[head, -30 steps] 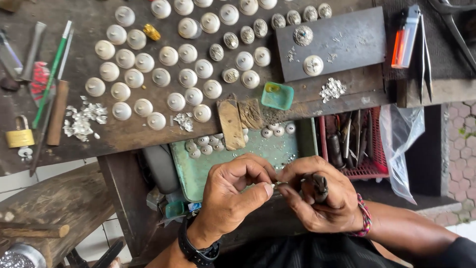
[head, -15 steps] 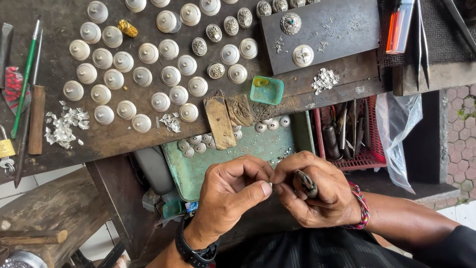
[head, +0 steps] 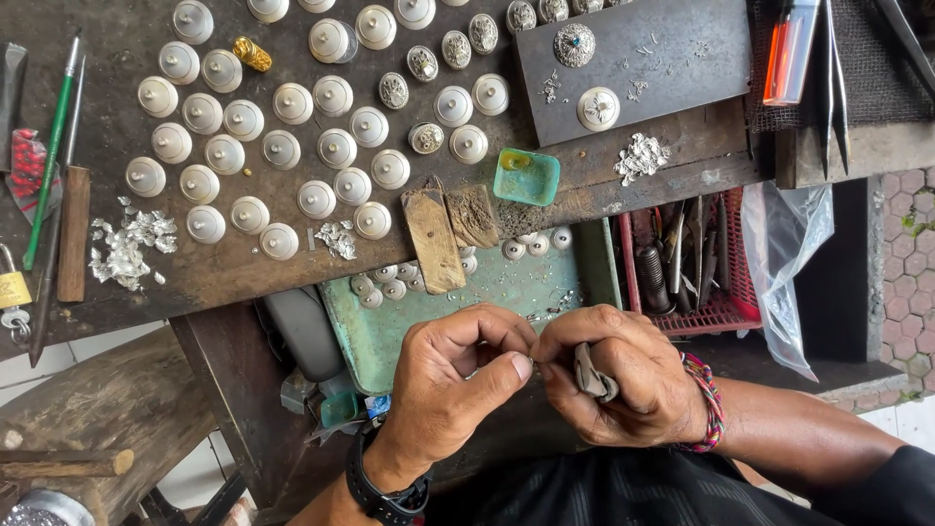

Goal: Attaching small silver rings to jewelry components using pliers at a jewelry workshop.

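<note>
My left hand (head: 458,382) and my right hand (head: 616,382) meet fingertip to fingertip above a green tray (head: 380,336). The left thumb and forefinger pinch something tiny that I cannot make out. In my right hand is a small grey-handled tool (head: 590,375), its tip aimed at the left fingertips. A black watch is on the left wrist, a braided red band on the right. On the workbench (head: 243,268) beyond stand several round white dome caps (head: 336,148), some with silver ornament.
A dark slab (head: 672,58) at the back carries two ornate domes. A small teal dish (head: 526,176), wooden blocks (head: 433,240), heaps of silver scraps (head: 127,248), a red basket of tools (head: 696,263), a clear bag (head: 794,263), files and a padlock (head: 14,289) at the left.
The view has shifted slightly, so the bench sits further left and up. My hands stay together, and the tool handle has sunk deeper into the right palm.
</note>
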